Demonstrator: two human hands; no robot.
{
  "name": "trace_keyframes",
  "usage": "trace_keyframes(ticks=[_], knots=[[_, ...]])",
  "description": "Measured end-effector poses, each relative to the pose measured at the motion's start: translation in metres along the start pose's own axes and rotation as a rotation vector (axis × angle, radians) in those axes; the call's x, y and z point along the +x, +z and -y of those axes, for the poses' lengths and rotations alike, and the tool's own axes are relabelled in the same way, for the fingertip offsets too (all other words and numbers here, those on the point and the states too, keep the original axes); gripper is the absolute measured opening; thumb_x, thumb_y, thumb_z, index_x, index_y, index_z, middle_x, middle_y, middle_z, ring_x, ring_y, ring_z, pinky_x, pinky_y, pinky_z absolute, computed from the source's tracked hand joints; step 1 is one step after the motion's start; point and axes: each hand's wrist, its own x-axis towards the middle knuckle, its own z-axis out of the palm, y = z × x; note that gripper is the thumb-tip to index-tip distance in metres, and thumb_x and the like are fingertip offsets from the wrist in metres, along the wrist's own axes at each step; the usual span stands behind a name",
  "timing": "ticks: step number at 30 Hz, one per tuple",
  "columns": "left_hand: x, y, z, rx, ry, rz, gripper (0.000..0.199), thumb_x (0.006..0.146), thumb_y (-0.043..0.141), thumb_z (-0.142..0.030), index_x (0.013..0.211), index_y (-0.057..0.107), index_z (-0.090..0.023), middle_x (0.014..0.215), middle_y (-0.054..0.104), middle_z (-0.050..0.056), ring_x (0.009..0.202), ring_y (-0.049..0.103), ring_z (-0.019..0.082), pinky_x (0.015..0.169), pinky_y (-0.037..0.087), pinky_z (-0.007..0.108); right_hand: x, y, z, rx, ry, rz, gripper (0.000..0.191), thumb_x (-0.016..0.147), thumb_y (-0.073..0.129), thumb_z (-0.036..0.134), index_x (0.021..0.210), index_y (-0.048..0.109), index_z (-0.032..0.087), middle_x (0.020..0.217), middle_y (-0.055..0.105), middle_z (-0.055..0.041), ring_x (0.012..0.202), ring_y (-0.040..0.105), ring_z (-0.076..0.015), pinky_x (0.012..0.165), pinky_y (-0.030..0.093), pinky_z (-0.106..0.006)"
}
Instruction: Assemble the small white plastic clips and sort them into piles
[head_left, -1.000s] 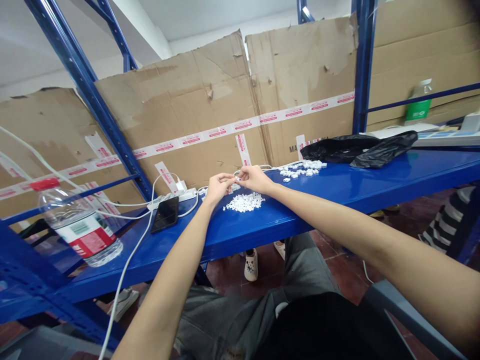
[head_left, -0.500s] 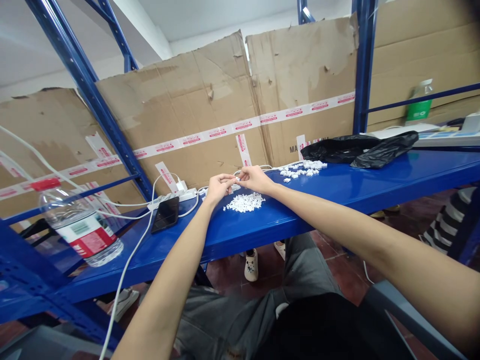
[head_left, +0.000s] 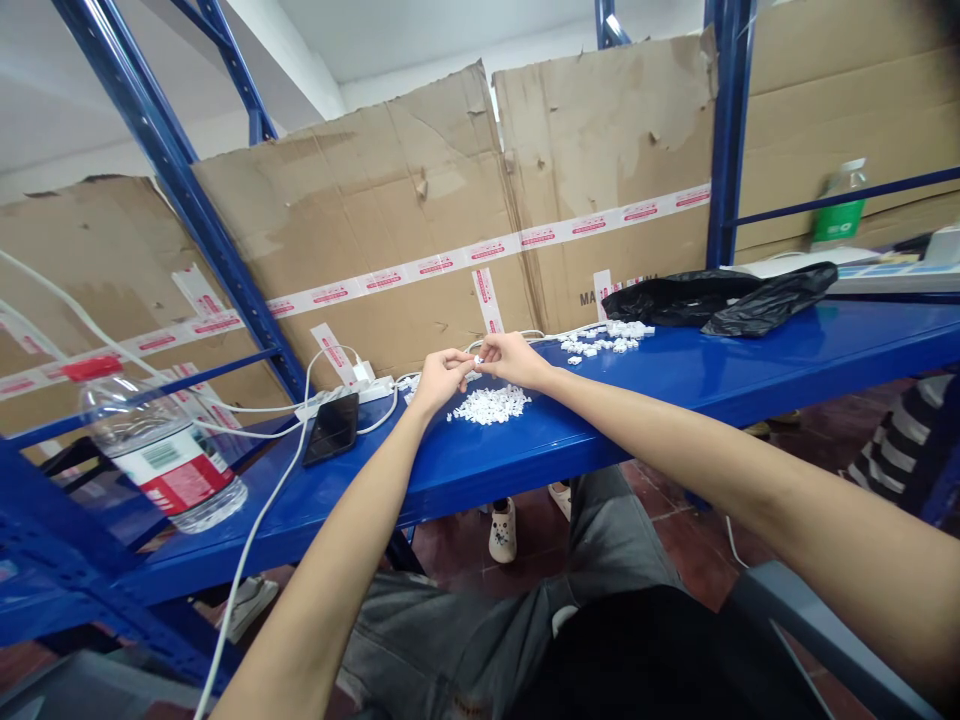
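Between the fingertips of both hands, above the blue steel shelf (head_left: 660,372): one small white plastic piece (head_left: 475,361), its exact form too small to tell. Left hand (head_left: 442,381) closed in a pinch, fingers reaching toward the piece. Right hand (head_left: 511,358) also closed in a pinch, thumb and forefinger meeting at the same spot. Both hands raised just above the shelf, close together, fingertips touching at the piece.

Directly below the hands: a loose pile of white plastic pieces (head_left: 489,405), lying on the shelf. Farther right along the back of the shelf: a smaller scatter of similar pieces (head_left: 604,340), near crumpled black plastic bags (head_left: 720,303). Left of the hands: a white power strip (head_left: 345,398) with white cables (head_left: 255,540) running from it, and a black smartphone (head_left: 332,428) lying flat just beside it. Farther left: a clear plastic water bottle (head_left: 161,450) with a red cap and red-and-white label, lying tilted.

Behind the shelf: torn cardboard sheets (head_left: 375,200) banded with red-printed white tape (head_left: 435,266), set against blue rack uprights (head_left: 727,130).
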Motion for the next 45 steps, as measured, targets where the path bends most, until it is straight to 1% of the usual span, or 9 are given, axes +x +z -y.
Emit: trace_keyframes(ticks=[5, 9, 11, 15, 19, 22, 35, 42, 45], knots=[[-0.001, 0.004, -0.003, -0.048, 0.034, 0.014, 0.023, 0.075, 0.074, -0.034, 0.078, 0.066, -0.012, 0.058, 0.064, 0.004, 0.040, 0.050, 0.009, 0.038, 0.029, 0.020, 0.001, 0.000, 0.000, -0.003, -0.039, -0.027, 0.025, 0.075, 0.079, 0.018, 0.074, 0.054, 0.017, 0.059, 0.057, 0.0048, 0.055, 0.055, -0.0103, 0.056, 0.041, -0.022], [0.000, 0.004, -0.001, -0.071, 0.016, 0.023, 0.025, 0.072, 0.077, -0.033, 0.080, 0.066, -0.012, 0.052, 0.060, 0.002, 0.040, 0.049, 0.010, 0.037, 0.029, 0.020, 0.001, 0.000, 0.001, -0.024, -0.029, -0.001, 0.023, 0.076, 0.078, 0.018, 0.075, 0.055, 0.016, 0.061, 0.057, 0.0047, 0.058, 0.055, -0.0103, 0.058, 0.041, -0.022], [0.003, 0.003, 0.002, -0.086, -0.001, -0.002, 0.026, 0.071, 0.079, -0.032, 0.081, 0.066, -0.012, 0.053, 0.061, 0.002, 0.041, 0.049, 0.010, 0.037, 0.030, 0.020, 0.001, 0.001, 0.002, -0.026, -0.001, 0.034, 0.021, 0.076, 0.078, 0.017, 0.083, 0.058, 0.015, 0.063, 0.060, 0.0040, 0.059, 0.057, -0.0112, 0.059, 0.042, -0.023], [0.008, -0.005, 0.008, -0.108, -0.030, -0.116, 0.022, 0.072, 0.077, -0.028, 0.082, 0.067, -0.011, 0.072, 0.070, 0.007, 0.041, 0.048, 0.008, 0.036, 0.029, 0.020, 0.001, 0.003, 0.002, -0.121, 0.068, 0.103, 0.035, 0.073, 0.081, 0.018, 0.103, 0.063, 0.012, 0.068, 0.066, 0.0015, 0.064, 0.062, -0.0137, 0.063, 0.045, -0.024], [0.009, -0.012, 0.011, -0.082, -0.069, -0.215, 0.018, 0.074, 0.075, -0.026, 0.079, 0.066, -0.011, 0.074, 0.071, 0.007, 0.041, 0.046, 0.007, 0.036, 0.030, 0.019, 0.000, 0.005, 0.003, -0.208, 0.092, 0.264, 0.017, 0.076, 0.079, 0.024, 0.087, 0.073, 0.013, 0.074, 0.072, -0.0040, 0.068, 0.064, -0.0154, 0.064, 0.045, -0.024], [0.008, -0.013, 0.011, -0.088, -0.114, -0.217, 0.016, 0.076, 0.074, -0.024, 0.081, 0.064, -0.012, 0.075, 0.070, 0.006, 0.041, 0.045, 0.006, 0.036, 0.031, 0.019, 0.000, 0.006, 0.004, -0.185, 0.094, 0.344, 0.012, 0.078, 0.078, 0.025, 0.082, 0.077, 0.014, 0.077, 0.075, -0.0052, 0.074, 0.067, -0.0169, 0.066, 0.047, -0.024], [0.006, -0.004, 0.008, -0.173, -0.173, -0.082, 0.019, 0.080, 0.074, -0.027, 0.081, 0.063, -0.011, 0.075, 0.067, 0.007, 0.039, 0.042, 0.005, 0.035, 0.029, 0.019, 0.002, 0.007, 0.006, -0.141, 0.105, 0.332, 0.008, 0.071, 0.072, 0.009, 0.070, 0.078, 0.014, 0.071, 0.075, -0.0025, 0.071, 0.068, -0.0158, 0.066, 0.050, -0.021], [0.007, -0.003, 0.007, -0.192, -0.135, -0.085, 0.018, 0.079, 0.074, -0.025, 0.083, 0.066, -0.010, 0.078, 0.069, 0.009, 0.041, 0.044, 0.005, 0.035, 0.030, 0.018, 0.000, 0.007, 0.007, -0.101, 0.108, 0.203, 0.012, 0.076, 0.063, 0.004, 0.077, 0.072, 0.012, 0.063, 0.070, -0.0021, 0.056, 0.064, -0.0126, 0.057, 0.048, -0.021], [0.006, -0.004, 0.005, -0.189, -0.141, -0.094, 0.016, 0.080, 0.073, -0.023, 0.083, 0.065, -0.009, 0.078, 0.068, 0.009, 0.041, 0.044, 0.005, 0.035, 0.030, 0.019, 0.000, 0.006, 0.006, -0.109, 0.082, 0.189, 0.008, 0.077, 0.066, 0.007, 0.076, 0.073, 0.011, 0.065, 0.070, -0.0029, 0.058, 0.064, -0.0129, 0.059, 0.047, -0.022]])
